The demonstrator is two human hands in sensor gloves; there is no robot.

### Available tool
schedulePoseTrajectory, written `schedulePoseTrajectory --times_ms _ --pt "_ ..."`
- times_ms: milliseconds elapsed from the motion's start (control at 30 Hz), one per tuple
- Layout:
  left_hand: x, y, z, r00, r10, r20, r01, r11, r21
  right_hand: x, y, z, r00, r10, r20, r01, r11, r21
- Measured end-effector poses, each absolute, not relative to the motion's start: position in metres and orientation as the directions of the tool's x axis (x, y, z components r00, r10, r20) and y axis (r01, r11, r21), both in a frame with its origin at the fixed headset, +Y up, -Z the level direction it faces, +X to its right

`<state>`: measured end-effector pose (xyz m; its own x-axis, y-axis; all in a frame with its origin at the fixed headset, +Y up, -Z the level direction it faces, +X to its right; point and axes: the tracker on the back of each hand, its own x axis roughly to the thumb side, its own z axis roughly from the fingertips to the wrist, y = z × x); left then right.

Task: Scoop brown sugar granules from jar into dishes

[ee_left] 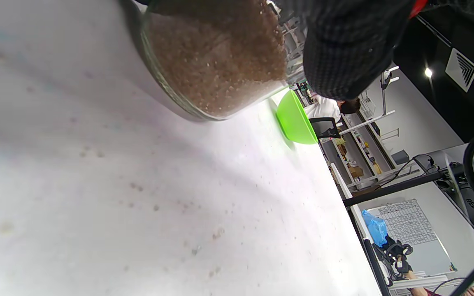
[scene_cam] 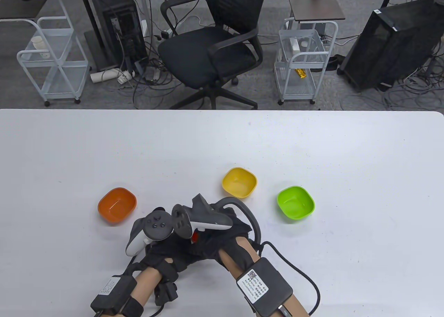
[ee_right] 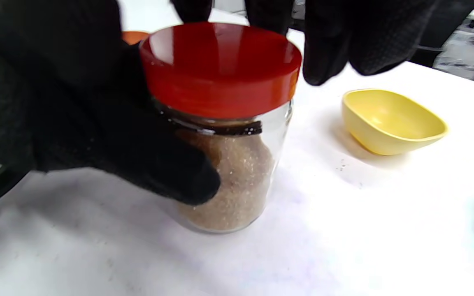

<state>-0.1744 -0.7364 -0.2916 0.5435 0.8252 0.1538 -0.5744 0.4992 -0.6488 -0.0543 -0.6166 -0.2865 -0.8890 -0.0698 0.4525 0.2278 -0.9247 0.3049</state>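
Note:
A glass jar [ee_right: 237, 181] of brown sugar stands on the white table [scene_cam: 312, 150], closed with a red lid [ee_right: 220, 65]. My left hand [ee_right: 97, 135] wraps around the jar's body from the side. From above, my right hand [ee_right: 257, 16] comes down over the lid, its fingers [ee_right: 331, 45] curled around the rim. In the table view both hands [scene_cam: 173, 251] [scene_cam: 222, 240] meet at the front centre, with only a sliver of the lid [scene_cam: 195, 236] showing. The orange dish [scene_cam: 117, 206], yellow dish [scene_cam: 239, 182] and green dish [scene_cam: 295, 203] hold nothing. No spoon is in view.
The three dishes form an arc just beyond my hands. An office chair [scene_cam: 211, 50], wire carts [scene_cam: 301, 60] and computer towers stand on the floor past the table's far edge. A few stray grains speckle the table near the jar [ee_left: 216, 61].

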Motion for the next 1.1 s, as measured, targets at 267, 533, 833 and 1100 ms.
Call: schedulePoseTrajectory --times_ms 267,533,833,1100 --pt "-0.174 -0.736 -0.291 0.546 0.824 0.152 -0.574 0.5 -0.648 -0.066 -0.617 -0.287 -0.875 -0.184 0.448 0.32 -0.914 0.249" --pt "-0.174 -0.736 -0.292 0.543 0.826 0.151 -0.575 0.496 -0.651 -0.066 -0.615 -0.287 -0.814 -0.131 0.566 0.342 -0.895 0.286" --pt "-0.174 -0.736 -0.292 0.543 0.826 0.149 -0.574 0.495 -0.652 -0.058 -0.615 -0.289 -0.868 -0.094 0.488 0.265 -0.918 0.294" --pt "-0.175 -0.736 -0.292 0.546 0.824 0.15 -0.573 0.498 -0.651 -0.067 -0.617 -0.289 -0.854 -0.194 0.482 0.34 -0.911 0.235"
